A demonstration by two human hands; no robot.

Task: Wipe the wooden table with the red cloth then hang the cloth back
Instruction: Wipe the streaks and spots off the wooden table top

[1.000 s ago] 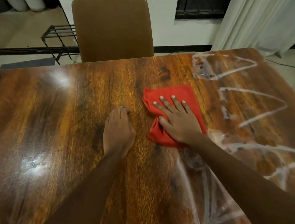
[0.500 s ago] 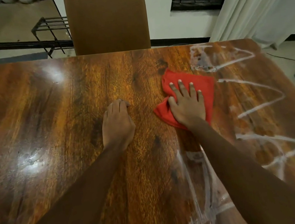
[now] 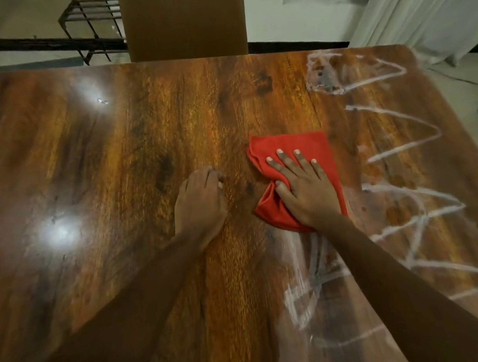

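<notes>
Here, red cloth [image 3: 293, 174] crumpled flat on the wooden table [image 3: 111, 171], just right of centre, pinned under the right hand [image 3: 304, 191]: palm down, fingers spread wide, not gripping, only pressing. Bunched folds poking out at 9 o'clock of that hand. Left hand [image 3: 200, 203] at 9 o'clock of the cloth, near but apart, fingers curled under loosely, holding nothing, resting on bare wood. White zigzag streaks [image 3: 392, 151] from 3 o'clock round to 6 o'clock of the cloth. Brown chair [image 3: 183, 17] at 12 o'clock beyond the far edge.
</notes>
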